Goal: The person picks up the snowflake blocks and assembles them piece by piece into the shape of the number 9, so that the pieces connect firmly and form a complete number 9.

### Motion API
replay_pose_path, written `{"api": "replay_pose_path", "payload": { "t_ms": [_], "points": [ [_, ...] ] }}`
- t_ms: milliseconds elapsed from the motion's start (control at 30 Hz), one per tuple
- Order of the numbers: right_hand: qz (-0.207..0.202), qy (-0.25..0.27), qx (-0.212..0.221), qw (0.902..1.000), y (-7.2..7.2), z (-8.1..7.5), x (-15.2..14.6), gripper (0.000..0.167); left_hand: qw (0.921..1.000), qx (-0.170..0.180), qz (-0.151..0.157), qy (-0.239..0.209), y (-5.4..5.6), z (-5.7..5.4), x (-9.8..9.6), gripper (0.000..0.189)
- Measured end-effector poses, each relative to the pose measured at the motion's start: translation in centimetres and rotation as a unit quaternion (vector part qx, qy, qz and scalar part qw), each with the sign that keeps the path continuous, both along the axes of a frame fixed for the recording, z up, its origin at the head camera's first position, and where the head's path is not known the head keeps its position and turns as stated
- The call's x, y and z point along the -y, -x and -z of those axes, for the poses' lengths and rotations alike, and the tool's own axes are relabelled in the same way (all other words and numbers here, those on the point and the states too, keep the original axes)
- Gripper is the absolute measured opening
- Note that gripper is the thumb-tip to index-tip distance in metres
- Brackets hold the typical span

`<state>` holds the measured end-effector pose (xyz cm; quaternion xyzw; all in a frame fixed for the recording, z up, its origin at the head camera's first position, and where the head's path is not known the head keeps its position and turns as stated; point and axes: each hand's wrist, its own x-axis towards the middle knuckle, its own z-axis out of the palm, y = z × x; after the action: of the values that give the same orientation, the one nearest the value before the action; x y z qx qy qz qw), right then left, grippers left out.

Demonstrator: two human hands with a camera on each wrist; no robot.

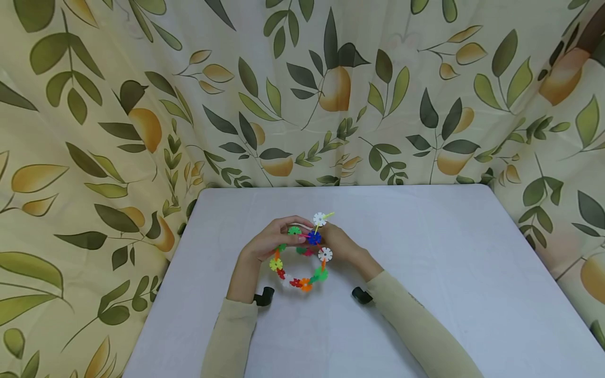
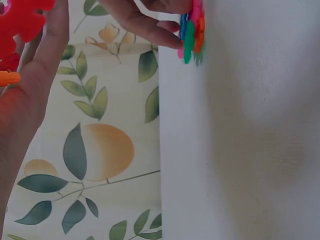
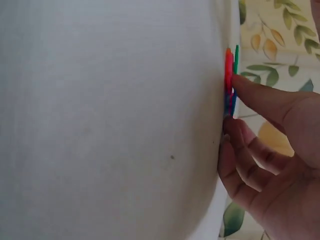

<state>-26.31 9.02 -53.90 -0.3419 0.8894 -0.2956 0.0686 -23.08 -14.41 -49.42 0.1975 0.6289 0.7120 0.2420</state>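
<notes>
In the head view, colourful notched plastic discs link into a ring (image 1: pixel 305 285), with a short chain ending in a white disc (image 1: pixel 319 219) sticking up from it. My left hand (image 1: pixel 271 239) grips the ring at its far left side. Red discs (image 2: pixel 20 22) of it show large beside the left hand in the left wrist view. Behind the ring is my right hand (image 1: pixel 341 242), its fingertips hidden there. In the right wrist view its thumb and fingers reach apart to loose discs (image 3: pixel 229 75), low at the table surface. The thumb touches a red one.
The white-covered table (image 1: pixel 425 236) carries two small black objects (image 1: pixel 266 296), one beside each forearm. A leaf-and-fruit patterned curtain (image 1: pixel 302 131) stands behind the table and along its sides.
</notes>
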Motion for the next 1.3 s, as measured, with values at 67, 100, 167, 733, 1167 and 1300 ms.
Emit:
{"api": "replay_pose_path", "payload": {
  "t_ms": [67,100,167,733,1167,1300],
  "points": [
    [0.005,0.006,-0.002,1.0,-0.1,0.0,0.0,0.018,1.0,-0.003,0.005,-0.005,-0.1,-0.1,-0.1,0.034],
    [0.009,0.008,0.0,0.9999,-0.1,0.1,-0.1,0.017,0.9999,-0.003,0.006,-0.009,-0.1,-0.2,-0.1,0.033],
    [0.02,0.012,0.006,0.9997,-0.1,0.2,-0.3,0.015,0.9999,-0.004,0.007,-0.015,-0.1,-0.2,-0.1,0.033],
    [0.179,0.29,0.134,0.9305,-1.3,-2.4,-4.5,0.017,0.9994,-0.002,-0.027,-0.02,0.1,-0.2,-0.3,0.044],
    [0.19,0.457,0.201,0.8451,-2.4,-6.6,-6.4,0.033,0.9977,0.03,-0.056,-0.024,0.2,0.0,-0.6,0.04],
    [0.19,0.466,0.203,0.8398,-2.5,-6.9,-6.4,0.031,0.9981,0.03,-0.051,-0.015,0.3,0.2,-0.7,0.041]
  ]
}}
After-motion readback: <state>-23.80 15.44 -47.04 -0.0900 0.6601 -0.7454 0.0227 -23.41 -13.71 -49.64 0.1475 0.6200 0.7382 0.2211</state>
